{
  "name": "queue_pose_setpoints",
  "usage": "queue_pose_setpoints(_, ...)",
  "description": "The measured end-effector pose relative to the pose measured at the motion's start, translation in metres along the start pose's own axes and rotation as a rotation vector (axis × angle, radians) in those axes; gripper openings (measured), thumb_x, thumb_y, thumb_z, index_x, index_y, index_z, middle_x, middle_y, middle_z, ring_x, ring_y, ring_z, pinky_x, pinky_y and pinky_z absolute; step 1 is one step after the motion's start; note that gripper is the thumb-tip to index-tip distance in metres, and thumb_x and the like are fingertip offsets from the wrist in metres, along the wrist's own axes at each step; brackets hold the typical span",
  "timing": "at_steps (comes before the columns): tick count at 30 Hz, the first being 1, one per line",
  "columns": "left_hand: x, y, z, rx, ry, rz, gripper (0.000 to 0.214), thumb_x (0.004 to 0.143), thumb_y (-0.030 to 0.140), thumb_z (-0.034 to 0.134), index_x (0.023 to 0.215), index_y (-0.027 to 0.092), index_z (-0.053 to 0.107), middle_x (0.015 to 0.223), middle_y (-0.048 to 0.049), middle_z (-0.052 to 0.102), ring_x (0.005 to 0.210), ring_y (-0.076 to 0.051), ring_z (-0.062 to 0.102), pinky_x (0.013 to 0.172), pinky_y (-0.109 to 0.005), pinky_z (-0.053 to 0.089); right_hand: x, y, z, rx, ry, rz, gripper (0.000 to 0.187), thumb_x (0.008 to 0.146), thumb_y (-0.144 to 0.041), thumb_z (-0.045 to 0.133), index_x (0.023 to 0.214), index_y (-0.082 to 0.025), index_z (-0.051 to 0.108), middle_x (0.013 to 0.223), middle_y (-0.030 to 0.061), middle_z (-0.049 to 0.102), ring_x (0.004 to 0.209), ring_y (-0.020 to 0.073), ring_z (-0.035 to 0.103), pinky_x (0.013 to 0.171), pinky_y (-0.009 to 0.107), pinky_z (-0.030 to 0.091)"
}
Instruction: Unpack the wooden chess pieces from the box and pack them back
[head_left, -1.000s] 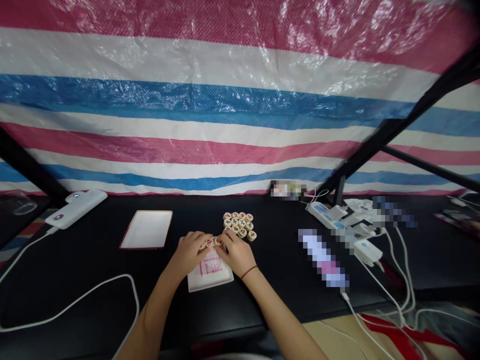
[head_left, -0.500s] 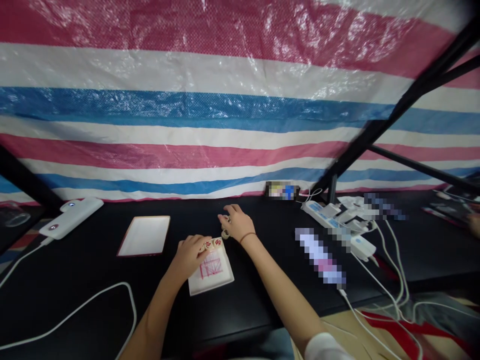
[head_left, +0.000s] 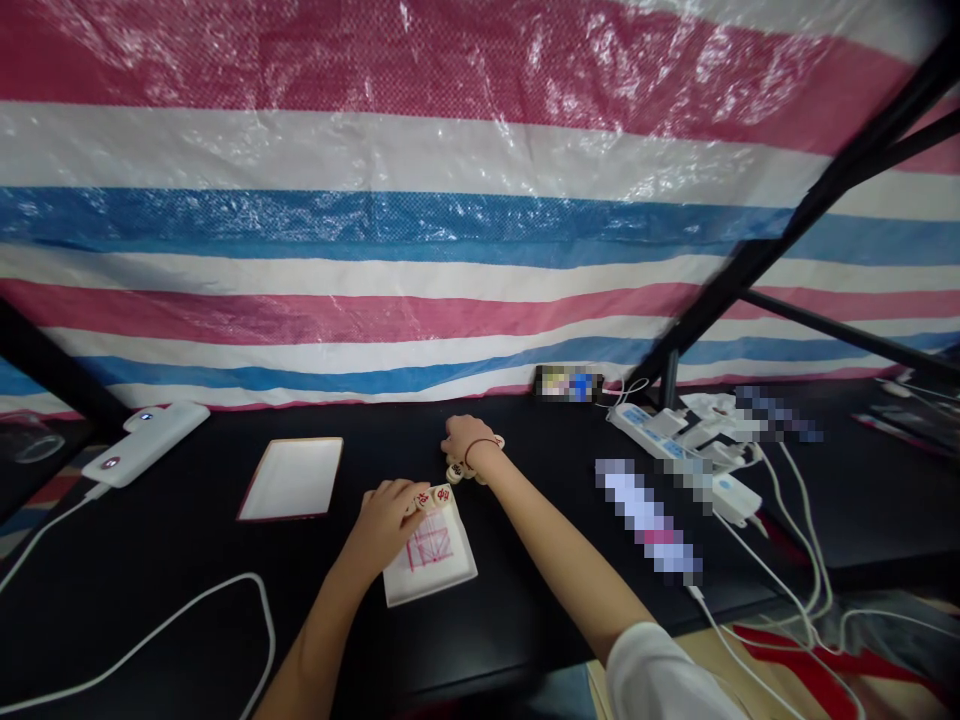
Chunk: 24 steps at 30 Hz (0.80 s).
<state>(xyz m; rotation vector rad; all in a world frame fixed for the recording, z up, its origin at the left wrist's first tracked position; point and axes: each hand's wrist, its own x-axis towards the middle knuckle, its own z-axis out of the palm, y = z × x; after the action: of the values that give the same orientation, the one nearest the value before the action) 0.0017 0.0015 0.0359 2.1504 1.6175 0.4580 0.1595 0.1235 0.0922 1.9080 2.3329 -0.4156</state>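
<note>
A shallow white box tray (head_left: 442,590) with red lines drawn inside lies on the black table before me. Along its far edge sit round Chinese chess pieces (head_left: 443,495) with red characters. My left hand (head_left: 390,515) curls over the left end of that row, thumb and fingers closed on pieces it partly covers. Beyond the tray, my right hand (head_left: 466,440) is bent down over more pieces on the table. A piece with a dark character (head_left: 455,472) shows in front of it, and a red-marked one to its right. The right fingertips are hidden under the hand.
To the left lie a white box lid (head_left: 292,480) and a white power bank (head_left: 146,445) with a cable. At the right are a phone (head_left: 649,520), a loaded power strip (head_left: 682,460) and loose white cables. Another phone (head_left: 568,383) leans near the striped sheet (head_left: 375,340).
My right hand has turned over and its spread fingers have curled down around the loose pieces, uncovering one on its right. The left hand stays on the row in the tray.
</note>
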Motion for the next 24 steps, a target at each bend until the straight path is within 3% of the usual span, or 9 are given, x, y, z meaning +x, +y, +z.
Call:
queue_pose_setpoints(7, 0.006, 0.004, -0.001, -0.006, -0.012, 0.000, 0.037, 0.088, 0.027, 0.048, 0.124, 0.028, 0.055, 0.118, -0.0048, 0.062, 0.110, -0.025, 0.053, 0.090, -0.043, 0.038, 0.003, -0.002, -0.007, 0.094, 0.049, 0.009, 0.025, 0.077, -0.015, 0.062, 0.101, -0.014, 0.069, 0.100, 0.0185, 0.070, 0.095, 0.0293, 0.068, 0.075, 0.034, 0.051)
queue_pose_setpoints(10, 0.009, 0.006, -0.003, -0.018, 0.099, 0.014, 0.051, 0.084, 0.033, 0.056, 0.133, 0.026, 0.047, 0.127, -0.0077, 0.057, 0.119, -0.028, 0.048, 0.097, -0.047, 0.036, -0.006, 0.004, -0.011, 0.191, 0.140, -0.034, 0.031, 0.084, -0.022, 0.057, 0.114, -0.017, 0.063, 0.102, 0.0114, 0.071, 0.100, 0.0243, 0.067, 0.081, 0.031, 0.051)
queue_pose_setpoints(12, 0.009, 0.006, -0.006, -0.067, 0.229, 0.024, 0.065, 0.083, 0.037, 0.058, 0.142, 0.026, 0.035, 0.133, -0.0105, 0.051, 0.124, -0.029, 0.044, 0.101, -0.048, 0.035, -0.019, 0.006, -0.010, 0.332, 0.164, -0.104, 0.033, 0.087, -0.028, 0.055, 0.119, -0.021, 0.059, 0.100, 0.0050, 0.072, 0.090, 0.0178, 0.069, 0.074, 0.025, 0.053)
queue_pose_setpoints(15, 0.007, 0.007, -0.013, -0.183, 0.360, 0.063, 0.067, 0.087, 0.036, 0.054, 0.146, 0.028, 0.024, 0.139, -0.0106, 0.042, 0.123, -0.025, 0.047, 0.102, -0.043, 0.038, -0.044, 0.004, -0.001, 0.812, 0.053, -0.269, 0.037, 0.083, -0.034, 0.060, 0.117, -0.019, 0.057, 0.095, 0.0034, 0.071, 0.068, 0.0138, 0.070, 0.047, 0.018, 0.050)
queue_pose_setpoints(18, 0.002, 0.011, -0.021, -0.224, 0.377, 0.104, 0.050, 0.090, 0.033, 0.048, 0.139, 0.030, 0.037, 0.136, -0.0069, 0.044, 0.118, -0.020, 0.053, 0.100, -0.035, 0.043, -0.064, -0.004, 0.010, 1.177, -0.072, -0.357, 0.039, 0.074, -0.036, 0.068, 0.108, -0.017, 0.059, 0.092, 0.0044, 0.070, 0.057, 0.0125, 0.066, 0.036, 0.018, 0.047)
queue_pose_setpoints(21, -0.005, 0.017, -0.028, -0.210, 0.355, 0.108, 0.032, 0.091, 0.029, 0.046, 0.122, 0.028, 0.054, 0.119, -0.0046, 0.056, 0.109, -0.019, 0.058, 0.095, -0.031, 0.047, -0.072, -0.009, 0.018, 1.290, -0.101, -0.353, 0.039, 0.070, -0.034, 0.072, 0.103, -0.018, 0.061, 0.091, 0.0031, 0.070, 0.052, 0.0085, 0.062, 0.040, 0.017, 0.049)
queue_pose_setpoints(24, -0.014, 0.018, -0.032, -0.219, 0.404, 0.087, 0.021, 0.088, 0.027, 0.049, 0.107, 0.024, 0.058, 0.109, -0.0050, 0.060, 0.100, -0.019, 0.061, 0.090, -0.031, 0.049, -0.070, -0.010, 0.025, 1.381, -0.151, -0.347, 0.042, 0.067, -0.035, 0.075, 0.103, -0.018, 0.060, 0.085, 0.0008, 0.068, 0.054, 0.0085, 0.063, 0.046, 0.018, 0.052)
